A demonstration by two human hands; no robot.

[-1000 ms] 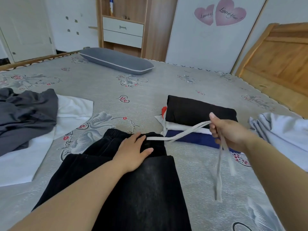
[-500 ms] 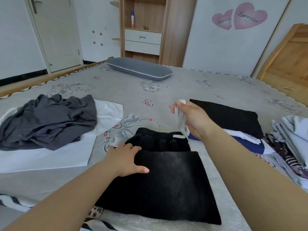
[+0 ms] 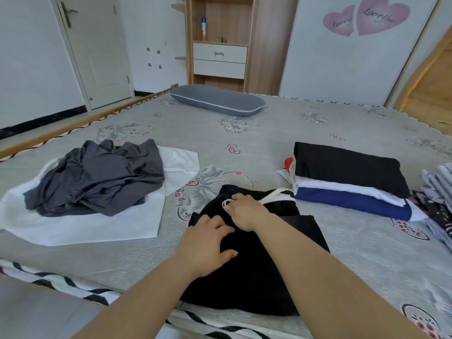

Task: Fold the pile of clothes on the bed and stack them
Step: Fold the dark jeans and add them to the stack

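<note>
A pair of black trousers (image 3: 247, 272) lies folded on the bed (image 3: 281, 140), close to its near edge, with the waistband end turned away from the person. The left hand (image 3: 208, 245) rests flat on the trousers, fingers straight and spread, holding nothing. The right hand (image 3: 244, 210) sits just beyond it at the waistband, fingers curled and pinching the white drawstring (image 3: 278, 195), a loop of which shows at the fingertips while the rest runs off to the right across the black cloth.

Just right of the trousers stands a stack of folded clothes (image 3: 347, 179): black on top, white under it, dark blue at the bottom (a scrap of red shows at its far left corner). Further right, at the frame's edge, lie more pale and patterned clothes (image 3: 437, 189), only partly in view.

To the left, well apart from the trousers, a crumpled grey garment (image 3: 97, 177) lies on a spread white one (image 3: 80, 223). A grey pillow (image 3: 217, 100) lies at the far side of the bed. Behind it are a wooden shelf unit (image 3: 220, 42) with white drawers, a white door (image 3: 97, 50), and two pink heart stickers (image 3: 367, 18) on the wall.
</note>
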